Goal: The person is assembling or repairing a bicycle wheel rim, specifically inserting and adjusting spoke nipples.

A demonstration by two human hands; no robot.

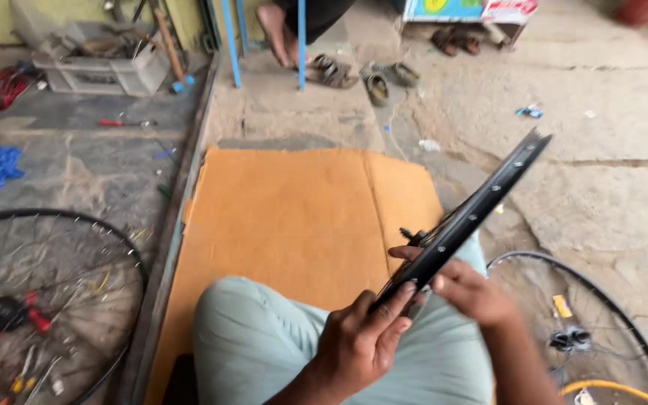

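At centre right, the left hand (360, 341) grips the black wheel rim (468, 222) near its lower end; the right hand (468, 289) closes around it just beside — spoke work, seemingly; next calls for a steady rim.

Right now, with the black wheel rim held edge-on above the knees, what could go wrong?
1. The black wheel rim rests only in the fingers of the left hand and right hand; it might slip.
2. Its raised far end could swing down toward the spoked wheel on the ground at the right.

Glossy blk metal rim (465, 222), matt cardboard (301, 217)
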